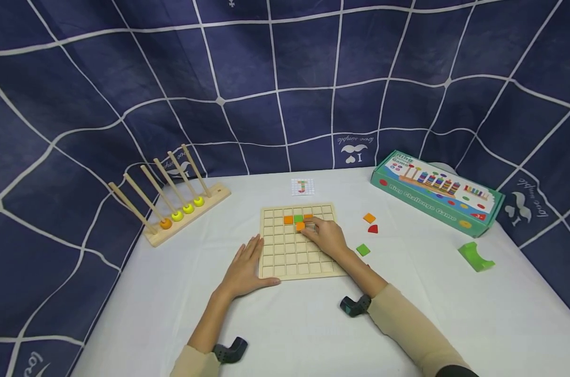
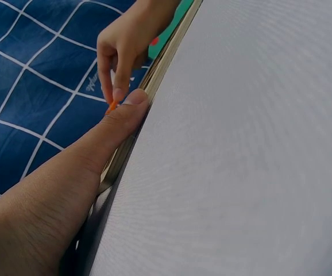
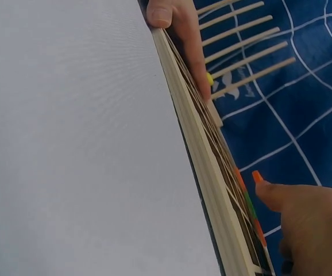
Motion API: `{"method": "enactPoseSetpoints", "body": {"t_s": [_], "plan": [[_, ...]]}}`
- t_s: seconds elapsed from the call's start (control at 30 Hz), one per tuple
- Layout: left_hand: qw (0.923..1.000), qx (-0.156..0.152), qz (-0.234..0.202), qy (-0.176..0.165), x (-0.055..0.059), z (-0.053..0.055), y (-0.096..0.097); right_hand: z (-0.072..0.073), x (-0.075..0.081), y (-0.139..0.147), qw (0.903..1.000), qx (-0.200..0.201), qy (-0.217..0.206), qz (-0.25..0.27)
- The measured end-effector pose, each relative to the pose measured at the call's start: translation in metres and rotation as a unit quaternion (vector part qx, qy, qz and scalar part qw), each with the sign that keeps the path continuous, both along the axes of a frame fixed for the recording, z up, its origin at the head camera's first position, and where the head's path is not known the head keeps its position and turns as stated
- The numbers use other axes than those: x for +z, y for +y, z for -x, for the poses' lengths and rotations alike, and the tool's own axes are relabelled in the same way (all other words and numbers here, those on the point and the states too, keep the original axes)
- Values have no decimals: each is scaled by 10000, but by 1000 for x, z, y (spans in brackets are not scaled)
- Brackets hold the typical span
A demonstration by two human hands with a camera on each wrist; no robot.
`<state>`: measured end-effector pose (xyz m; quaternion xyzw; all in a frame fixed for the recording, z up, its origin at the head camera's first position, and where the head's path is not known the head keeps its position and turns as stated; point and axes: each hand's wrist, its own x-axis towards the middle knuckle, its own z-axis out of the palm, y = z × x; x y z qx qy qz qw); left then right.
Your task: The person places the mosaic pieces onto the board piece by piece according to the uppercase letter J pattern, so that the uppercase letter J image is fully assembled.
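"Tile, in the head view: where is it?"

"The orange tile [image 1: 300, 226] is at the tips of the right hand [image 1: 326, 238], just left of it, over the far part of the grid board [image 1: 285, 256]. The green tile [image 1: 298, 219] is just beyond, on the far side."

"So the right hand is nearer?"

"Yes, it pinches the tile. The left hand [image 1: 244, 267] lies well apart, fingers straight along the board's left edge, thumb out to the near edge."

"Any long axis?"

"None I can make out; its face looks about square."

"And the left wrist view?"

"Same pinch, but the left thumb hides the tile's lower end, so I can't tell from there whether it touches the board."

"Right wrist view?"

"Nearly edge-on. A gap shows between the tile and the board, and its free end points left from the fingertips, slightly tilted, I'd judge."
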<state>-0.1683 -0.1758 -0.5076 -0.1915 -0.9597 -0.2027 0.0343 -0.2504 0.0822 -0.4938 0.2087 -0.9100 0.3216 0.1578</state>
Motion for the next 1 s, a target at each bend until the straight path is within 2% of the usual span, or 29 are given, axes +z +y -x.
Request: {"method": "enactPoseSetpoints", "body": {"t_s": [0.4, 0.6, 0.87, 1.0], "plan": [[10000, 21, 23, -21, -1, 0, 0, 6, -3, -5, 9995, -38, -286, -138], [9999, 53, 39, -80, -1, 0, 0, 7, -3, -6, 9993, -53, -286, -221], [10000, 6, -42, -3, 1, 0, 0, 7, -3, -5, 9994, -10, -292, -168], [10000, 30, -7, -19, 1, 0, 0, 6, -1, -3, 9991, 23, -425, -27]]}}
